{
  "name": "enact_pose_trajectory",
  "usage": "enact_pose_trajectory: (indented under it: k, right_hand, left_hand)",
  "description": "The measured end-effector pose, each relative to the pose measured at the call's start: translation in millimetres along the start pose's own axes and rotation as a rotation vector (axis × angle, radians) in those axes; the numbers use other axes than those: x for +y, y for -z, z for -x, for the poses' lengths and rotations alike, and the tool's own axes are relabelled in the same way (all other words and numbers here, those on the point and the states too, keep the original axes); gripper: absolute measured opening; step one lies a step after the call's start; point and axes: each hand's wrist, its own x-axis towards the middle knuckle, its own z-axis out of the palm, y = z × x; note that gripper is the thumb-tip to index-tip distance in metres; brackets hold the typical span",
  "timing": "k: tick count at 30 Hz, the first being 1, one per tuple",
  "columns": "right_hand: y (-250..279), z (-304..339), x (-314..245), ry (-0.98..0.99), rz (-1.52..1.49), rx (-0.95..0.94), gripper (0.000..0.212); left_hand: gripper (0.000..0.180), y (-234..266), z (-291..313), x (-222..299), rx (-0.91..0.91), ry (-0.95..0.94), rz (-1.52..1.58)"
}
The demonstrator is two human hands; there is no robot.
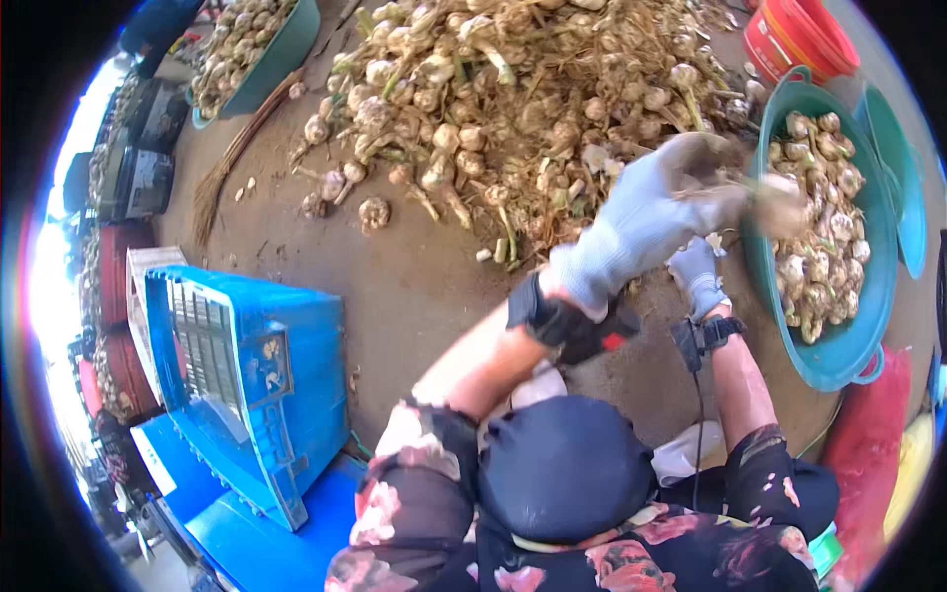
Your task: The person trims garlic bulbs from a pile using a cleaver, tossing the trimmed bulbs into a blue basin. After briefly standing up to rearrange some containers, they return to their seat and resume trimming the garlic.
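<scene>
My left hand [656,197], in a dirty pale glove, reaches across to the right. Blurred by motion, its fingers close on the stem of a garlic bulb [779,205] that hangs over the near rim of the green tub [829,373]. Inside that tub lies a heap of trimmed garlic bulbs [819,237]. Below and to the right of the left hand, my gloved right hand [696,276] is low over the floor with its fingers curled. Whatever it grips is hidden. Ahead spreads a large pile of untrimmed garlic [533,89] with dry stalks.
Blue plastic crates [296,365] stand at the left, near a straw broom [237,158]. Another green tub of garlic [266,74] is at the far left. A red bucket [801,39] sits at the far right, and red sacking [873,424] lies near the right tub.
</scene>
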Motion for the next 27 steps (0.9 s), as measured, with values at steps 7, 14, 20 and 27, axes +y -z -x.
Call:
enact_pose_trajectory:
  k: [7,14,20,27]
  right_hand:
    - [12,15,30,-0.303,-0.296,-0.099,0.017]
    - [-8,10,-10,-0.207,-0.159,-0.266,0.025]
    - [-28,-6,-65,0.021,0.183,-0.428,0.022]
    - [-12,25,-79,0.395,0.425,-0.337,0.015]
  left_hand:
    - [0.047,201,-27,-12,0.507,0.620,-1.995]
    - [0.037,228,12,-34,0.410,0.281,-1.013]
    - [0.043,132,51,-52,0.113,0.241,-0.671]
    - [0.030,140,57,-65,0.030,0.260,-0.727]
